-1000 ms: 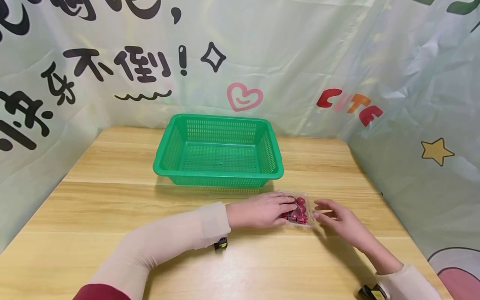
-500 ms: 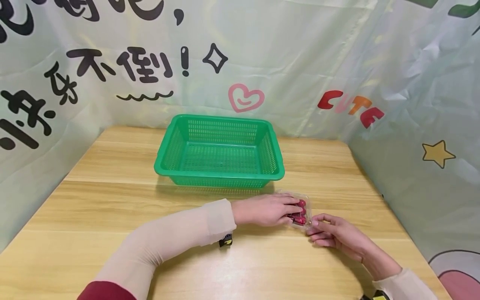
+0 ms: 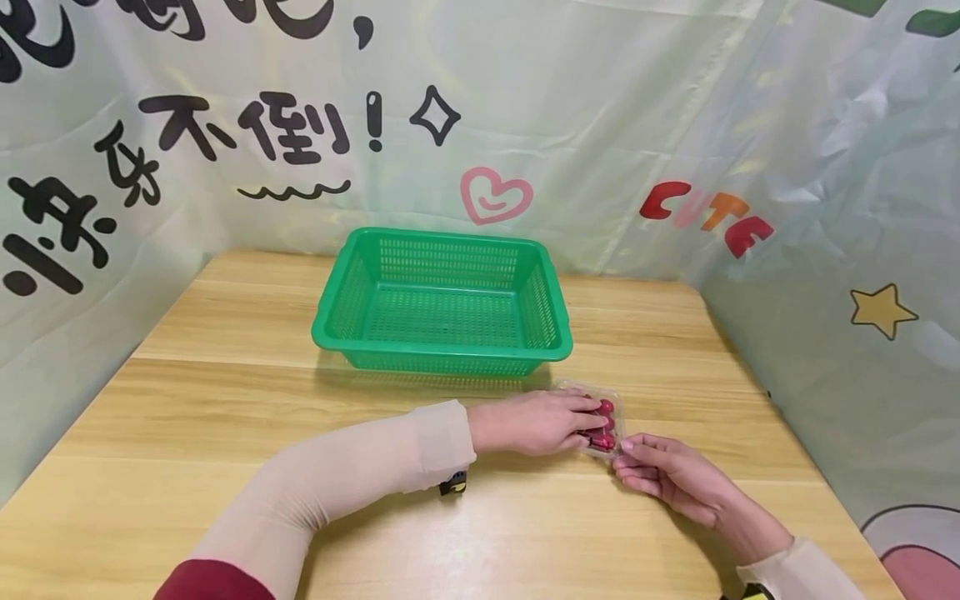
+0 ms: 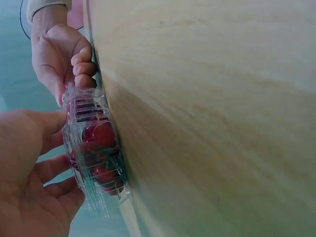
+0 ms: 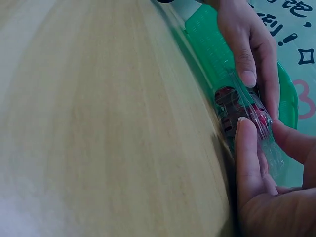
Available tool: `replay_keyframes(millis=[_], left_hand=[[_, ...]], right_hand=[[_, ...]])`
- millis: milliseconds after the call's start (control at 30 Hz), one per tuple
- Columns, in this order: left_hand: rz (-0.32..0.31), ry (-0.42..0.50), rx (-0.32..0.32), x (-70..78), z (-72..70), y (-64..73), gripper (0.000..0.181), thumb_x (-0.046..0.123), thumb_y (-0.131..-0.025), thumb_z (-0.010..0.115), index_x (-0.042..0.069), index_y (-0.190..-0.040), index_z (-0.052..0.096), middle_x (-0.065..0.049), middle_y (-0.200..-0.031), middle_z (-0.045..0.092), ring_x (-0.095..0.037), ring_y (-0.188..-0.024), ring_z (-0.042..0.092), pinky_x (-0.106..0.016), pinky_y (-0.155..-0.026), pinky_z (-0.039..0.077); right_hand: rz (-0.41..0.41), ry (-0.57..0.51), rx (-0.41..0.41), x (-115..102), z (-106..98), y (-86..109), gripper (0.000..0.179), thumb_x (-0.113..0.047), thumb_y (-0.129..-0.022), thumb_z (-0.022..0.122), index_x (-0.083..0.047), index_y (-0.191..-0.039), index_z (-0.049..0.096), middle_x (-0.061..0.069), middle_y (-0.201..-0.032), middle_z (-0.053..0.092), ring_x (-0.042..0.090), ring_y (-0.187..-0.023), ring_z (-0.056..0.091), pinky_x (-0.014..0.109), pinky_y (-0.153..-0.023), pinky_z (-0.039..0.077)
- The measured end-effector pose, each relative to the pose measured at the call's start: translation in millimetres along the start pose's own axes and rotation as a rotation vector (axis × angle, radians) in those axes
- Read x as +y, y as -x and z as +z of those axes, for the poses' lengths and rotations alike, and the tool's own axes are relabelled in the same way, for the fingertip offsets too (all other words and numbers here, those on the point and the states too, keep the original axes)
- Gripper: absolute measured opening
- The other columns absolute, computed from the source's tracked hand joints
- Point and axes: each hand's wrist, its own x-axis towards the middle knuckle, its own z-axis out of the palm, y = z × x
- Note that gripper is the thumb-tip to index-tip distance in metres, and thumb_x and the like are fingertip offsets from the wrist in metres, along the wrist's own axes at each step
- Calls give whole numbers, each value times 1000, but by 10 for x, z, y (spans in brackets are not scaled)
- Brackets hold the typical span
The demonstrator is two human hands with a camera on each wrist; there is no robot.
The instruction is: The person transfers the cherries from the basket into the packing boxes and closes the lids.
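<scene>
A clear plastic clamshell box (image 3: 617,410) of small round red fruit (image 4: 101,136) lies on the table, with its lid down in the left wrist view. My left hand (image 3: 525,422) rests on top of the box, its extended fingers lying across the lid and hiding the left part of the fruit. At the box's near right corner, my right hand (image 3: 671,475) pinches the plastic edge between thumb and fingers. The right wrist view has both hands close together at the box (image 5: 234,111).
A green plastic basket (image 3: 442,358) with perforated sides and nothing in it stands behind the box. The wooden table (image 3: 525,533) meets a printed cloth backdrop (image 3: 585,125) at the back and sides.
My right hand has moved in from just beside the box to its near right corner and now pinches the edge. The left hand has shifted slightly right on the lid.
</scene>
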Motion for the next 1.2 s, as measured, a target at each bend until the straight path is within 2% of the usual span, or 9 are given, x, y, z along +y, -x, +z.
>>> replay_keyframes(millis=[200, 500, 667, 900, 1200], left_hand=[[-15, -7, -8, 2, 0, -12, 51, 40, -103, 45, 22, -151, 39, -2, -156, 33, -19, -144, 27, -28, -116, 18], [-20, 21, -20, -4, -14, -20, 50, 38, -103, 47, 22, -150, 42, -1, -156, 33, -19, -144, 28, -28, -116, 20], [-31, 27, -28, -2, -26, -19, 50, 39, -103, 47, 23, -150, 42, -1, -156, 33, -19, -144, 28, -29, -116, 20], [-38, 30, -47, 1, -31, -21, 50, 39, -103, 47, 24, -150, 41, 1, -157, 32, -17, -144, 26, -27, -116, 18], [-15, 0, -32, 1, -36, -22, 49, 37, -103, 48, 23, -149, 43, 0, -155, 35, -17, -143, 30, -26, -116, 19]], right_hand=[[-2, 50, 46, -3, 19, -13, 15, -10, -103, 50, -2, -105, 62, 10, -98, 70, 15, -90, 69, 26, -85, 54], [-40, 85, 46, 1, 28, -7, 14, -5, -101, 50, 2, -105, 61, 9, -98, 69, 13, -89, 67, 22, -84, 53], [-35, 44, 27, 7, 11, 3, 12, 1, -99, 50, 2, -106, 60, 10, -100, 68, 14, -93, 68, 24, -88, 52], [-56, 18, -39, 8, 15, 4, 14, 7, -98, 47, 4, -105, 59, 11, -100, 69, 14, -94, 68, 23, -88, 51], [20, -61, -44, -2, 25, -4, 20, -4, -103, 45, 4, -110, 61, 17, -106, 69, 22, -102, 67, 30, -94, 49]])
